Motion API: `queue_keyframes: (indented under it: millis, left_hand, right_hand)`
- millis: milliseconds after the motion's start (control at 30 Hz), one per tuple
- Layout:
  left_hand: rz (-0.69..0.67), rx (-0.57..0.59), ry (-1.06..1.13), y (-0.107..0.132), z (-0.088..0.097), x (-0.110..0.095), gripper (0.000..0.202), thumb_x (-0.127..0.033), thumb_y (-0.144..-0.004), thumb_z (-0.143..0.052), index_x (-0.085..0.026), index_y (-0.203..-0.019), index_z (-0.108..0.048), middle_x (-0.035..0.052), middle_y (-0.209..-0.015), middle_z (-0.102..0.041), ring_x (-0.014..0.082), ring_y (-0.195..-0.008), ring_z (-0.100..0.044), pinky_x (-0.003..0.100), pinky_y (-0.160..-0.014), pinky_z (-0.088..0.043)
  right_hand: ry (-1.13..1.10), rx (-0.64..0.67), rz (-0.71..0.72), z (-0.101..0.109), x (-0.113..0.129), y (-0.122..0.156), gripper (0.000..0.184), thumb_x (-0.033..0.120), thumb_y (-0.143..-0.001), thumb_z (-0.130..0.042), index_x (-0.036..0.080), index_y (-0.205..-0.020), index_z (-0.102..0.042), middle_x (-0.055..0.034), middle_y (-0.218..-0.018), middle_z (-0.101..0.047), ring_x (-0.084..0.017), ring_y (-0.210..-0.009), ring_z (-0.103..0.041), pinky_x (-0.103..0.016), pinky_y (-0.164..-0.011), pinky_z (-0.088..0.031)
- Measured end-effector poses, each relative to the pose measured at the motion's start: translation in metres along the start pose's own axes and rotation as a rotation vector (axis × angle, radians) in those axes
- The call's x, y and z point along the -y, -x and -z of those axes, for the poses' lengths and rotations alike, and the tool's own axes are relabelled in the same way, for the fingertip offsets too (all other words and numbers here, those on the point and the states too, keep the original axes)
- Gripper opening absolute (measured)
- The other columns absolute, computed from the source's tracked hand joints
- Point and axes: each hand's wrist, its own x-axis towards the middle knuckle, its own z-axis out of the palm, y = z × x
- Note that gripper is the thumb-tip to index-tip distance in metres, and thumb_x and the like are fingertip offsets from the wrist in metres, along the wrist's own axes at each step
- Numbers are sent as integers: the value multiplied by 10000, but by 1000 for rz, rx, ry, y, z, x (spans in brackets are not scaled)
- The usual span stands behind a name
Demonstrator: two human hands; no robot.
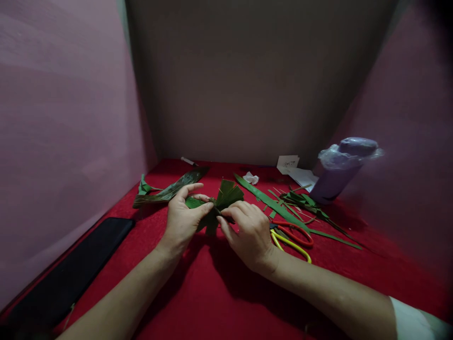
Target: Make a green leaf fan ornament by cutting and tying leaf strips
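Note:
Between my two hands is a folded green leaf piece, with flat strips fanning out above and below its middle. My left hand grips its left side between thumb and fingers. At the centre of the piece, my right hand pinches it with thumb and forefinger; what lies right under those fingertips is hidden. Scissors with one red and one yellow handle lie just right of my right hand, their blades partly covered by it.
Long green leaf strips and cut scraps lie to the right. A broad dark leaf rests at the left, beyond a black flat case. Crumpled white tissue, white papers and a purple container topped with plastic stand farther back.

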Motion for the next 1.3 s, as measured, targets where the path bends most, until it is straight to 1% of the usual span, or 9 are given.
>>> queue_keyframes:
  millis: [100, 300, 433, 700, 900, 1133, 1300]
  left_hand:
    - [6, 5, 4, 1, -1, -1, 479, -195, -550, -749, -166, -988, -559, -40, -710, -609, 77, -506, -548, 216, -519, -466]
    - [-4, 4, -12, 4, -3, -1, 455, -166, -548, -740, -177, -971, -570, -37, -710, -612, 83, -511, -554, 207, -493, -462]
    - [6, 12, -4, 5, -3, 1, 463, -181, -561, -742, -180, -988, -564, -41, -716, -613, 70, -506, -542, 202, -510, -457]
    - [45, 5, 2, 3, -4, 2, 497, -189, -532, -766, -158, -989, -573, -32, -706, -625, 93, -594, -578, 215, -591, -470]
    - [63, -7, 19, 2, -2, 0, 494, -189, -541, -769, -149, -987, -562, -29, -704, -626, 92, -595, -581, 219, -589, -478]
    - [76, 19, 23, 4, -4, 2, 491, -173, -541, -766, -138, -987, -564, -32, -696, -621, 86, -595, -579, 212, -593, -478]
    - [137, 12, 38, 3, -4, 4, 491, -174, -549, -764, -149, -995, -559, -35, -704, -618, 87, -567, -580, 210, -553, -475]
  right_hand:
    - [2, 2, -5, -1, 0, 0, 104, 239, -817, -561, 180, -753, -617, -31, -739, -624, -159, -708, -543, -279, -659, -372]
    - [-36, 11, -34, -1, 1, 1, 128, 232, -816, -548, 171, -717, -603, -29, -704, -612, -154, -681, -539, -279, -655, -383]
    - [-57, 6, -35, -2, 0, 1, 131, 229, -818, -542, 171, -714, -597, -30, -706, -608, -151, -682, -538, -274, -660, -387]
    - [-24, 32, -37, 0, 1, -1, 130, 224, -819, -552, 171, -709, -597, -28, -704, -601, -154, -683, -528, -276, -651, -369]
    - [-40, 36, -33, 2, 1, -1, 127, 254, -829, -538, 159, -787, -610, -40, -751, -612, -168, -729, -538, -281, -682, -378]
    - [-18, 40, -48, -1, 1, 1, 150, 233, -823, -531, 163, -705, -592, -32, -706, -592, -156, -691, -522, -271, -652, -368]
    - [-27, 62, -59, -1, 1, 1, 146, 243, -838, -518, 162, -746, -598, -36, -736, -598, -163, -714, -527, -279, -667, -378]
